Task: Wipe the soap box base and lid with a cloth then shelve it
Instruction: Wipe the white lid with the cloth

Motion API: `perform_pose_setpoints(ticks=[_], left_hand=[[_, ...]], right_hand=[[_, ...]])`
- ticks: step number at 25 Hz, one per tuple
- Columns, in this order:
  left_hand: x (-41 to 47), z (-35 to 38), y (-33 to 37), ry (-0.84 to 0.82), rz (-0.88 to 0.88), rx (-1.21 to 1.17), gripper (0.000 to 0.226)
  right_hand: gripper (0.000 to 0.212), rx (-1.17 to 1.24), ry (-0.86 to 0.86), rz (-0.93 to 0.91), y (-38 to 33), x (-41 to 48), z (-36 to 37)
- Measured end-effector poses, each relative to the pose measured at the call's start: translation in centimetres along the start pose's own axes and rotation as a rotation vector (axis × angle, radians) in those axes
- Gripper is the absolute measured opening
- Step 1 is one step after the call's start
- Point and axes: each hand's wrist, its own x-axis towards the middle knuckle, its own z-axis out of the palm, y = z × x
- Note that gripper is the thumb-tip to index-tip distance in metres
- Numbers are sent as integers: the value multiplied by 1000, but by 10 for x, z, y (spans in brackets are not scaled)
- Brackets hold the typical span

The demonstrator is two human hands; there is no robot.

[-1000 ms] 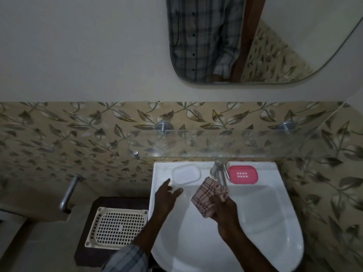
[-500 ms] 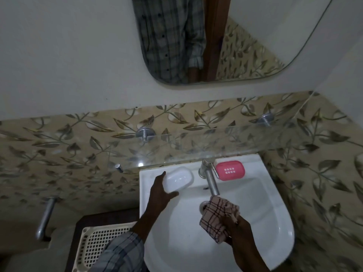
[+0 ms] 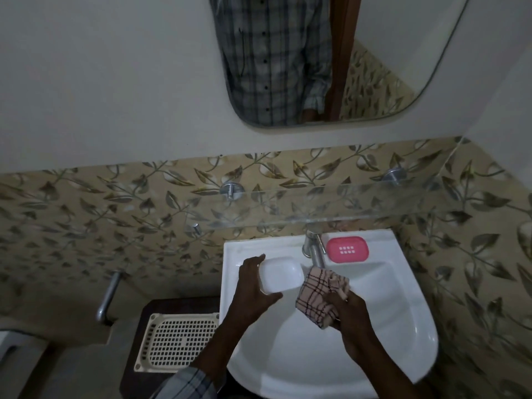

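Note:
My left hand (image 3: 253,289) grips the white soap box lid (image 3: 280,273), lifted just off the back left ledge of the white sink (image 3: 403,312). My right hand (image 3: 349,315) holds a checked pink cloth (image 3: 321,296) bunched just right of the lid, over the basin. The pink soap box base (image 3: 347,249) lies on the sink's back right ledge, right of the metal tap (image 3: 313,249). A glass shelf (image 3: 331,203) runs along the wall above the sink on two metal brackets.
A cream perforated tray (image 3: 175,341) rests on a dark stand left of the sink. A metal pipe (image 3: 108,295) juts from the tiled wall at the left. A mirror (image 3: 316,59) hangs above the shelf.
My left hand closed on the white lid and drew it off the ledge toward me. My right hand brought the cloth up close beside the lid.

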Motion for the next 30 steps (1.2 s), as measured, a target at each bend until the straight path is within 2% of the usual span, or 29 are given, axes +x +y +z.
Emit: perform_pose_setpoints(ticks=[5,9,12,16,20,24,30], left_hand=[[-13,2,9,-23,218,186,82],[-20,1,19,-78,298,344,87],[-16,3,31,-122,439,504,90],[-12,4,40,-177,557,617,104],[-12,7,46,-214,588,701,117],[-12,8,48,-223,648,730,100],[-9,3,45,-197,780,914,91]], right_hand=[[19,-57,19,-66,-9,14,-26],[17,-142,-11,-118,-20,25,-38],[19,-160,-39,-154,-24,31,-43],[20,-191,-68,-189,-25,29,-42],[17,-49,-118,-57,-27,25,-34],[15,94,-120,72,-29,29,-27],[25,60,-177,101,-28,31,-23]])
